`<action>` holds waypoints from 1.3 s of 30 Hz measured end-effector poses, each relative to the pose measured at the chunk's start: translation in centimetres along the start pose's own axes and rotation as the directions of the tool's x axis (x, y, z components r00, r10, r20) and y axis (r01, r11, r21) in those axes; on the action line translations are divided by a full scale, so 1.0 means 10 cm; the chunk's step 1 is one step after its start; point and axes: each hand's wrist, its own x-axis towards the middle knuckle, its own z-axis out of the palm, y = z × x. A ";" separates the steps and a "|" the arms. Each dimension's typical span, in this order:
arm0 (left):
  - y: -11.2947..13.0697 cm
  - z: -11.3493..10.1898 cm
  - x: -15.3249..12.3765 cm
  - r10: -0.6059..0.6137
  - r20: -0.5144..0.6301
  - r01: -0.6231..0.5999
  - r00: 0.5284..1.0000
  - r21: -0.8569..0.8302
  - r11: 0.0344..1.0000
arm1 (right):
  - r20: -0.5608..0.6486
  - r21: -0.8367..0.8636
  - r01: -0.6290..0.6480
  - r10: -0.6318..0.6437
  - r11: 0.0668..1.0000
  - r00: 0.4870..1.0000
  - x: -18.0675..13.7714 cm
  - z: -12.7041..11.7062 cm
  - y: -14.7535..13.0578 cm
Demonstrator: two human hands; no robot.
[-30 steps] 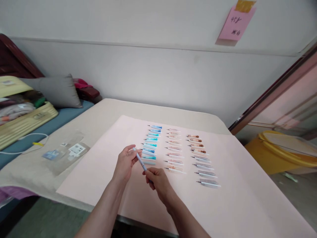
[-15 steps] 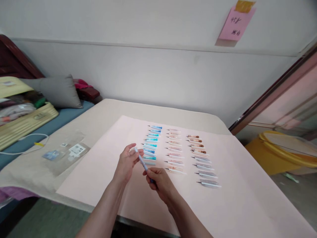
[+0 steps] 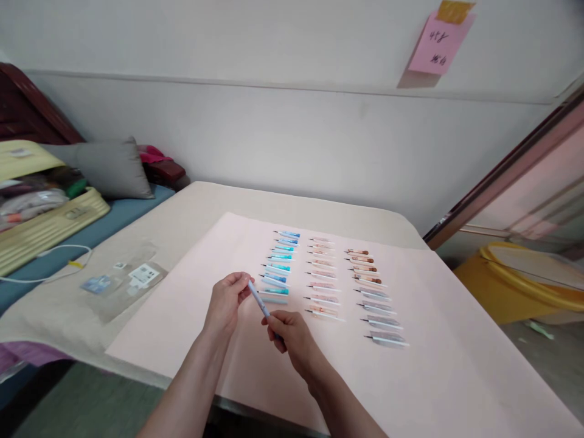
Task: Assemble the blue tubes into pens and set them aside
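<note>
A pale lavender pen slants between my two hands above the pink sheet. Its lower end sits in the closed fingers of my right hand. At its upper end, the thumb and fingers of my left hand pinch the tip. Beyond my hands lie three columns of pens with refills beside them: blue and teal pens on the left, pinkish pens in the middle, and brown pens above grey pens on the right.
The pink sheet covers much of the cream table. Clear plastic packets lie on the left, near a white cable. A yellow bin stands at the right, and a pink note hangs on the wall.
The fingers of my left hand, spread beside the pen before, have closed on its upper end. My right hand keeps its hold on the lower end.
</note>
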 end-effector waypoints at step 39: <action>0.01 0.01 -0.07 -0.173 0.134 0.178 0.976 -0.025 0.984 | 0.145 0.045 0.236 -0.240 0.971 0.960 -0.05 -0.11 -0.11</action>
